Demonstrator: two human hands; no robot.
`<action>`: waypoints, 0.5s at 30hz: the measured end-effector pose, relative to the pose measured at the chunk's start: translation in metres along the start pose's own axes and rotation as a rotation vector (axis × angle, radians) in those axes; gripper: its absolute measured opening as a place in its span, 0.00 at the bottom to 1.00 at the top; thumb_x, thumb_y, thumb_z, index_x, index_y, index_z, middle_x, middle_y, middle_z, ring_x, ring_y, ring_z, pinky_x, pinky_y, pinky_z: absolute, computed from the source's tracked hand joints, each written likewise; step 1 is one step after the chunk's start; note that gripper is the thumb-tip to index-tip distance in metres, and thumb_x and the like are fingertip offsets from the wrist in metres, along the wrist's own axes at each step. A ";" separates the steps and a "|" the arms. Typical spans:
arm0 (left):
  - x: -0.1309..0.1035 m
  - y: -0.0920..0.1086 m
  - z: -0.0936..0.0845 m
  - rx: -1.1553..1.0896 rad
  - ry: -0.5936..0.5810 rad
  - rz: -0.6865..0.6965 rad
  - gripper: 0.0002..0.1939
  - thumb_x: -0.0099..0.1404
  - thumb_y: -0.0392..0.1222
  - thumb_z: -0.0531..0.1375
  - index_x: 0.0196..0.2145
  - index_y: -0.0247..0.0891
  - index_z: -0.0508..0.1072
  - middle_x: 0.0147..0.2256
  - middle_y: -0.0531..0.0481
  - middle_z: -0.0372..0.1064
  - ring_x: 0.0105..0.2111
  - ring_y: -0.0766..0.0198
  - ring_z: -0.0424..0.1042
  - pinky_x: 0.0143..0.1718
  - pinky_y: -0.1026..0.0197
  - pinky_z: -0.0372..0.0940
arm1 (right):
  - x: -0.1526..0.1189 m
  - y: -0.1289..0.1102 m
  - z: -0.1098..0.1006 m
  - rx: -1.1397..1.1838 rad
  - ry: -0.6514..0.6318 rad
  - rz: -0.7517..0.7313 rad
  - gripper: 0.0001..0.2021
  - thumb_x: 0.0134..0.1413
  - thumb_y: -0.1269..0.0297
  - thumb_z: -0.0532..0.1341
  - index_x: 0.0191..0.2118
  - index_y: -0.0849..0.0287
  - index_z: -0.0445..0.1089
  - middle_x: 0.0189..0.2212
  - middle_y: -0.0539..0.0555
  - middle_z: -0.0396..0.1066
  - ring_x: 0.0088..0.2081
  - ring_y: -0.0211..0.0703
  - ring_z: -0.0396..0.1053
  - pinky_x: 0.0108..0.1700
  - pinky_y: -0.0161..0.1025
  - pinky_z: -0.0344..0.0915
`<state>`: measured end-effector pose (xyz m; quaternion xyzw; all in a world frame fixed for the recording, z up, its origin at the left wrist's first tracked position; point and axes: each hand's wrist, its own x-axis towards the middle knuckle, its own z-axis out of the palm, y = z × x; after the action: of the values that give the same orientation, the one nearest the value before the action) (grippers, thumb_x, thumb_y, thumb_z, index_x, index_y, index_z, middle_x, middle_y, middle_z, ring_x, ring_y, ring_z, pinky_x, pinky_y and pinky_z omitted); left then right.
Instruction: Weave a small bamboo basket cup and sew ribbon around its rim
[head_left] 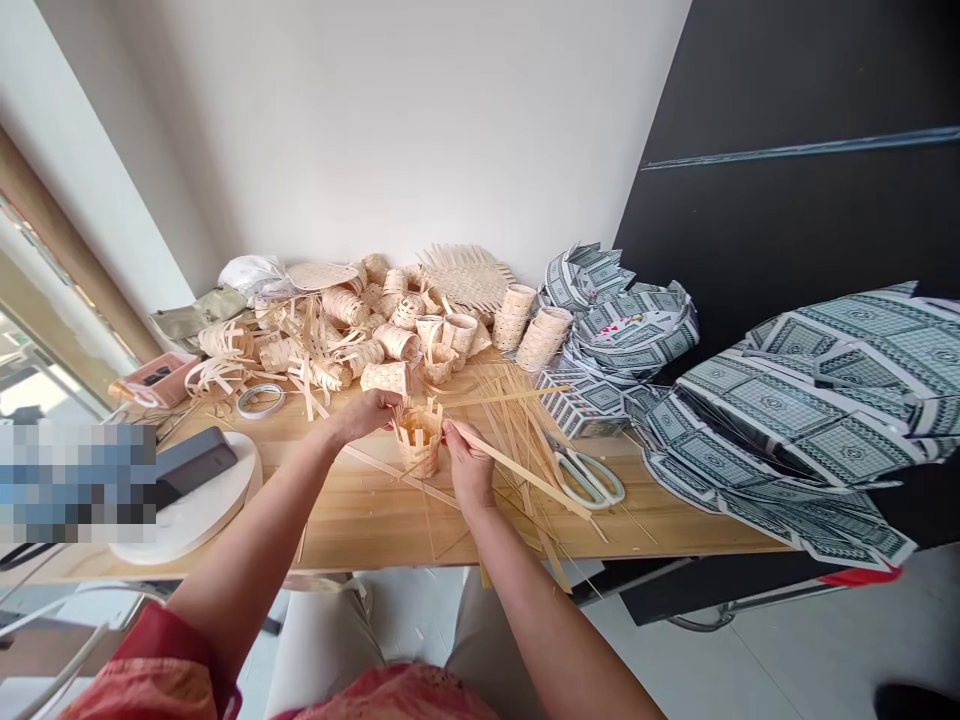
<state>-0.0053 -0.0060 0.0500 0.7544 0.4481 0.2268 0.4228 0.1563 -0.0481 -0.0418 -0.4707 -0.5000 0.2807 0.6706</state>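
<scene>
Head view: a small woven basket (419, 458) stands on the wooden surface (352, 525) between both hands, open end up, its long axis near vertical. The left hand's (369, 413) grip pinches the rim, presumably to steady it; the right hand's (470, 465) grip pinches a flat strip (536, 478) at the opposite side (likely to guide it), the strip's long axis slanting off toward the scissors (590, 478).

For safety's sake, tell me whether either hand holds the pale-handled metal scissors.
No: the scissors lie on the brown wooden table, apart from the left hand and right hand.
</scene>
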 end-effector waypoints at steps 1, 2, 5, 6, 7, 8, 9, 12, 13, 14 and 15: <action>-0.001 0.000 0.000 -0.035 -0.033 0.012 0.10 0.52 0.38 0.54 0.29 0.35 0.74 0.28 0.50 0.72 0.32 0.65 0.70 0.33 0.66 0.64 | 0.000 0.001 0.000 0.001 -0.018 0.016 0.16 0.52 0.54 0.53 0.33 0.63 0.69 0.32 0.57 0.71 0.34 0.41 0.68 0.38 0.39 0.66; -0.001 -0.001 0.000 -0.078 -0.068 0.018 0.11 0.53 0.39 0.54 0.32 0.35 0.74 0.31 0.50 0.72 0.34 0.65 0.70 0.34 0.65 0.65 | 0.000 0.001 0.000 -0.002 -0.041 0.031 0.17 0.53 0.54 0.52 0.35 0.64 0.69 0.34 0.58 0.72 0.36 0.42 0.68 0.39 0.39 0.66; -0.001 -0.003 0.000 -0.167 -0.149 0.012 0.15 0.54 0.43 0.56 0.38 0.35 0.73 0.37 0.47 0.72 0.37 0.62 0.69 0.36 0.63 0.64 | -0.002 -0.003 -0.005 -0.033 -0.136 0.068 0.20 0.55 0.55 0.49 0.43 0.64 0.68 0.41 0.60 0.71 0.40 0.44 0.70 0.39 0.39 0.67; -0.001 -0.003 -0.001 -0.166 -0.164 0.005 0.16 0.54 0.43 0.57 0.39 0.35 0.73 0.37 0.46 0.72 0.37 0.62 0.69 0.36 0.63 0.64 | -0.004 -0.007 -0.009 -0.055 -0.174 0.077 0.19 0.55 0.57 0.49 0.45 0.63 0.68 0.43 0.59 0.71 0.41 0.44 0.70 0.40 0.39 0.67; 0.000 -0.003 -0.002 -0.152 -0.173 -0.002 0.16 0.53 0.43 0.58 0.39 0.35 0.74 0.37 0.46 0.72 0.37 0.61 0.69 0.36 0.63 0.64 | -0.006 -0.012 -0.014 -0.086 -0.214 0.084 0.18 0.54 0.59 0.50 0.45 0.63 0.68 0.42 0.59 0.72 0.41 0.44 0.70 0.40 0.39 0.67; 0.001 -0.002 -0.003 -0.137 -0.180 -0.010 0.16 0.53 0.43 0.58 0.39 0.35 0.74 0.37 0.46 0.72 0.37 0.61 0.69 0.36 0.63 0.64 | -0.009 -0.019 -0.021 -0.123 -0.254 0.089 0.17 0.52 0.61 0.52 0.43 0.62 0.70 0.41 0.58 0.73 0.40 0.45 0.71 0.39 0.40 0.66; 0.001 -0.001 -0.004 -0.130 -0.189 -0.017 0.15 0.53 0.43 0.58 0.39 0.35 0.74 0.36 0.46 0.72 0.36 0.62 0.69 0.36 0.63 0.63 | -0.012 -0.028 -0.028 -0.165 -0.287 0.093 0.14 0.49 0.63 0.54 0.40 0.61 0.72 0.38 0.57 0.74 0.38 0.45 0.71 0.39 0.40 0.66; 0.003 0.000 -0.005 -0.137 -0.209 -0.040 0.16 0.54 0.44 0.59 0.40 0.36 0.74 0.36 0.47 0.72 0.35 0.62 0.69 0.35 0.63 0.63 | -0.015 -0.063 -0.051 -0.297 -0.336 0.073 0.08 0.45 0.67 0.56 0.29 0.59 0.74 0.28 0.55 0.74 0.33 0.45 0.70 0.38 0.40 0.64; 0.003 0.000 -0.006 -0.145 -0.213 -0.046 0.16 0.54 0.44 0.60 0.40 0.36 0.74 0.36 0.47 0.72 0.35 0.62 0.69 0.34 0.64 0.63 | -0.012 -0.075 -0.057 -0.345 -0.332 0.045 0.09 0.47 0.67 0.56 0.28 0.58 0.73 0.29 0.54 0.74 0.33 0.45 0.70 0.39 0.40 0.63; 0.003 -0.001 -0.006 -0.155 -0.215 -0.050 0.17 0.53 0.44 0.60 0.40 0.36 0.74 0.37 0.47 0.72 0.36 0.62 0.69 0.34 0.64 0.63 | -0.007 -0.087 -0.061 -0.442 -0.316 -0.031 0.10 0.49 0.67 0.54 0.30 0.57 0.73 0.30 0.54 0.74 0.34 0.44 0.70 0.40 0.39 0.63; 0.002 -0.002 -0.006 -0.166 -0.215 -0.054 0.17 0.52 0.45 0.61 0.40 0.36 0.74 0.37 0.47 0.72 0.36 0.62 0.69 0.33 0.65 0.63 | 0.000 -0.097 -0.063 -0.524 -0.299 -0.090 0.10 0.50 0.68 0.54 0.32 0.57 0.73 0.33 0.54 0.74 0.35 0.43 0.69 0.41 0.39 0.62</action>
<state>-0.0093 -0.0008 0.0519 0.7244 0.3998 0.1697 0.5353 0.2057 -0.1083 0.0430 -0.5584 -0.6690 0.1783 0.4570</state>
